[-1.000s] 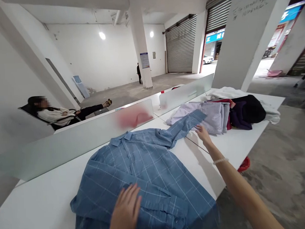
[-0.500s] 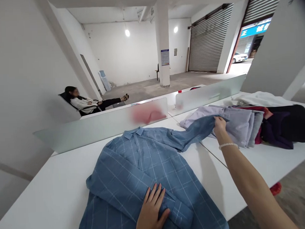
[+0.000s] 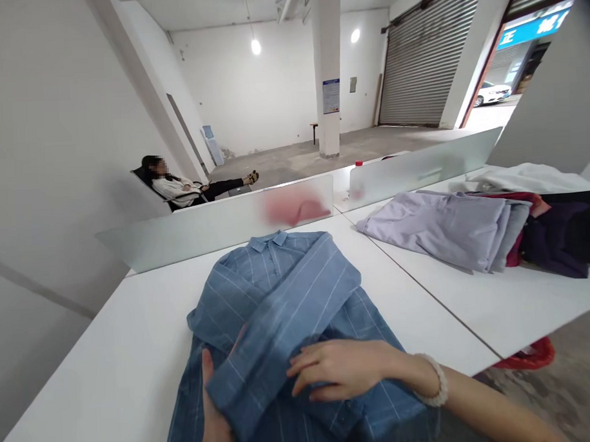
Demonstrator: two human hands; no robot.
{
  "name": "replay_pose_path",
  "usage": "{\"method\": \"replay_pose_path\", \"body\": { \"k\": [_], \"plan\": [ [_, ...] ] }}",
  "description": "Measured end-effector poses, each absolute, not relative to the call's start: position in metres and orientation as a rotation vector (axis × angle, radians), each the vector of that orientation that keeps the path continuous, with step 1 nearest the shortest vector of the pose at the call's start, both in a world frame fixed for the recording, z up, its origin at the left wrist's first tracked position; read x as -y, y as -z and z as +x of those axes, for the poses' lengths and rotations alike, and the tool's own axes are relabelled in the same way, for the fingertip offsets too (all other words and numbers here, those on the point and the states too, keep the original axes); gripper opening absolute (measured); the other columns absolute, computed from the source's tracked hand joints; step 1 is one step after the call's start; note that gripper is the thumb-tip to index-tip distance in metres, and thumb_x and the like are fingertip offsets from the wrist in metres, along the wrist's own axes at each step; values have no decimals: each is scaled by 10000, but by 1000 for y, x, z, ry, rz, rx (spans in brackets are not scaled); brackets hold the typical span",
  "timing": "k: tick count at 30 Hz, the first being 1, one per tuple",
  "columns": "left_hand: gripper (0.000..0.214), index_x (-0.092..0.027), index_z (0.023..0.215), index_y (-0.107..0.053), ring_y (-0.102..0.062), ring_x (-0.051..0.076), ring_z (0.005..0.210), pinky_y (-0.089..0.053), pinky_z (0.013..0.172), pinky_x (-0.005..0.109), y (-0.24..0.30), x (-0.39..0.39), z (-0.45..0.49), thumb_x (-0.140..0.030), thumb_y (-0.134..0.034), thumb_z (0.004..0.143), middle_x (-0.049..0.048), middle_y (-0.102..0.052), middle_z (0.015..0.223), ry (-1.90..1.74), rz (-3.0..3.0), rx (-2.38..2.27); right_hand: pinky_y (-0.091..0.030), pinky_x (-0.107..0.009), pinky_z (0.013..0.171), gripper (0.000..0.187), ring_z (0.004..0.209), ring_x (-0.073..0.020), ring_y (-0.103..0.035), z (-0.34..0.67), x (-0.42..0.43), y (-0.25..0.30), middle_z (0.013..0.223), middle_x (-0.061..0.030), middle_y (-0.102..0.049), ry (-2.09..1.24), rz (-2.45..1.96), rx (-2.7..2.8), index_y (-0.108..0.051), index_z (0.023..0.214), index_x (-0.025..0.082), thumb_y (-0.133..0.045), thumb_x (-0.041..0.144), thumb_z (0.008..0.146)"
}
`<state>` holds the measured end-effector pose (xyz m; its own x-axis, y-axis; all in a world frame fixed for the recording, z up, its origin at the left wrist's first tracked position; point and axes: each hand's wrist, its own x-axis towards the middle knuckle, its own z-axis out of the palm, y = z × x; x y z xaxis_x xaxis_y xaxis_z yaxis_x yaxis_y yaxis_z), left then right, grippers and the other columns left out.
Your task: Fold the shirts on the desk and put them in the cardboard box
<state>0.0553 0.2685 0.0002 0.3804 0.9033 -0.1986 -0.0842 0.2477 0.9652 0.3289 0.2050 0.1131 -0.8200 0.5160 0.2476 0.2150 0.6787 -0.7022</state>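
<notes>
A blue checked shirt [image 3: 278,292] lies collar-away on the white table [image 3: 111,356], both sleeves folded across its front. My right hand [image 3: 339,368], a bead bracelet on its wrist, rests flat on the folded right sleeve, fingers spread. My left hand [image 3: 212,411] lies under that sleeve's cuff at the lower left, mostly covered by the cloth; only the thumb edge and wrist show.
A pile of folded clothes [image 3: 469,228], lilac, dark red, purple, black and white, sits on the adjoining table to the right. Frosted dividers [image 3: 203,227] line the tables' far edge. A red basket [image 3: 532,354] stands under the table. A person [image 3: 177,183] reclines in a chair far left.
My right hand carried the right sleeve from beside the clothes pile across the shirt's front and laid it down. My left hand slid left, now under the cuff. The camera turned left.
</notes>
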Motion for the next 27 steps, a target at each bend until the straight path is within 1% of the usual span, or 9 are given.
{"method": "replay_pose_path", "body": {
  "k": [3,4,6,8,10,14,17,22,27],
  "plan": [
    [971,-237,1488,-180,-499,263,1251,-472,974,454,-4,-251,42,-820,6,735,88,-559,1336,-789,984,-1026,-470,-307,944,323,1076,-194,-625,321,-201,-60,1113,-92,-687,-913,-558,2531,-675,1148,196,-486,178,886],
    [916,-240,1478,-217,-493,262,1257,-477,977,436,-5,-245,42,-801,-73,769,84,-545,1352,-770,996,-1087,-470,-310,943,325,1065,-196,-630,321,-200,-48,1084,-97,-697,-896,-545,2512,-680,1141,186,-469,180,893],
    [805,-250,1451,-291,-458,271,1286,-487,979,407,-11,-234,44,-723,-322,801,70,-461,1429,-733,1057,-1229,-452,-316,969,343,1095,-193,-615,320,-196,-36,1075,-87,-703,-893,-535,2463,-672,1158,196,-448,176,900],
    [786,-262,1424,-340,-396,281,1329,-493,979,389,-17,-228,45,-621,-530,751,49,-363,1495,-706,1074,-1333,-431,-315,998,374,1141,-182,-587,321,-191,-36,1116,-69,-690,-911,-557,2445,-643,1208,222,-436,164,902],
    [791,-255,1399,-371,-355,278,1355,-484,992,375,-23,-225,42,-549,-607,704,44,-342,1507,-728,1061,-1371,-390,-335,1046,403,1187,-180,-554,322,-188,-44,1176,-62,-664,-885,-600,2461,-605,1258,236,-429,154,905],
    [772,-197,1370,-372,-439,284,1300,-460,1009,396,-23,-227,23,-512,-564,691,99,-515,1381,-751,1173,-1478,-256,-397,1137,401,1297,-188,-441,328,-200,-59,1305,-43,-582,-677,-747,2437,-555,1311,272,-441,203,933],
    [749,-152,1322,-407,-489,310,1254,-441,1014,433,-10,-223,9,-551,-514,697,136,-616,1242,-677,1381,-1654,-217,-474,1140,369,1330,-218,-396,340,-232,-56,1353,-49,-540,-485,-923,2297,-556,1304,295,-466,282,946],
    [659,-160,1243,-485,-536,323,1203,-455,984,439,9,-203,12,-601,-429,756,154,-601,1252,-688,1454,-1812,-109,-591,1121,463,1396,-283,-255,376,-295,-19,1466,-66,-396,-173,-1425,2099,-451,1386,284,-445,426,945],
    [672,-168,1239,-490,-562,334,1169,-477,940,440,13,-192,21,-626,-425,752,166,-613,1226,-732,1360,-1900,-158,-567,1120,631,1396,-318,-236,410,-328,29,1492,-107,-335,-185,-1808,2138,-305,1471,160,-281,525,957]
  ]
}}
